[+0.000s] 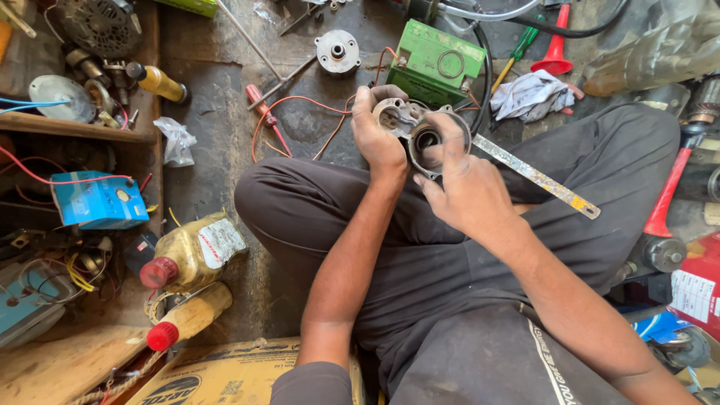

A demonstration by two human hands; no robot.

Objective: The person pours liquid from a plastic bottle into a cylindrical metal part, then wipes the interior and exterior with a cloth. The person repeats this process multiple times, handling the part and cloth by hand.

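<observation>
Gripping a round, grey cast-metal housing (420, 135), left hand (379, 139) and right hand (469, 187).

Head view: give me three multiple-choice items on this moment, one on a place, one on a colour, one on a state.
1. Where is the green box?
A. On the floor beyond the hands
B. On the person's lap
C. On the wooden shelf

2. What colour are the caps of the two bottles at the left?
A. Blue
B. Red
C. White

3. How is the round metal housing held?
A. Lying on the floor
B. By one hand
C. By both hands

Answers: 1 A, it lies past the housing; 2 B, both caps show red; 3 C, left hand and right hand grip it.
</observation>
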